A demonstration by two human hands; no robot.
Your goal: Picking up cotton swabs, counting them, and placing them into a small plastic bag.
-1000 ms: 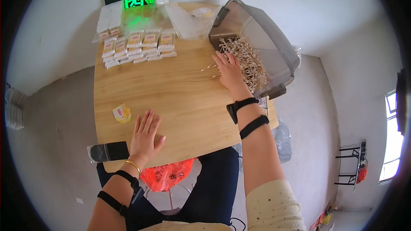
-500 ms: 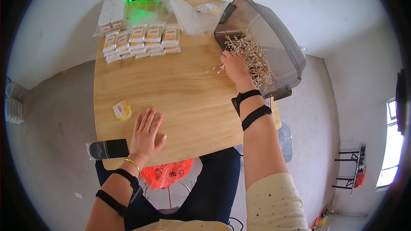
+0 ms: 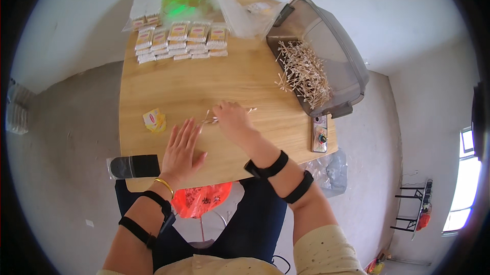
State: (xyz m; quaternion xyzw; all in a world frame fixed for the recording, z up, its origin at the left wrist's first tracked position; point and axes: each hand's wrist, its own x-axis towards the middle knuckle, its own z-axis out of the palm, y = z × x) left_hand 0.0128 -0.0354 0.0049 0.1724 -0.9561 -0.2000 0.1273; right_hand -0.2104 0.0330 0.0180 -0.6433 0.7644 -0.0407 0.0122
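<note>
My right hand [image 3: 232, 121] is over the middle of the wooden table [image 3: 194, 85], its fingers closed on a few cotton swabs [image 3: 210, 120] whose tips poke out to the left. Flat on the table beside it rests my left hand [image 3: 182, 151], fingers stretched and holding nothing. Left of that hand lie small yellow-and-white printed cards [image 3: 154, 121]. A grey translucent bin [image 3: 339, 60] lies tipped on its side at the far right, with a heap of loose cotton swabs [image 3: 304, 73] in it; some spill over its edge onto the table.
Stacked packs of swabs [image 3: 178, 31] and clear plastic bags [image 3: 239, 17] fill the back of the table. A black flat item in clear wrap [image 3: 135, 166] sits at the left front edge. A phone [image 3: 320, 134] lies near the right edge. Below hangs a red bag [image 3: 201, 199].
My right hand has left the swab heap in the bin and come left and nearer with a few swabs, close to my left hand. The left hand remains flat.
</note>
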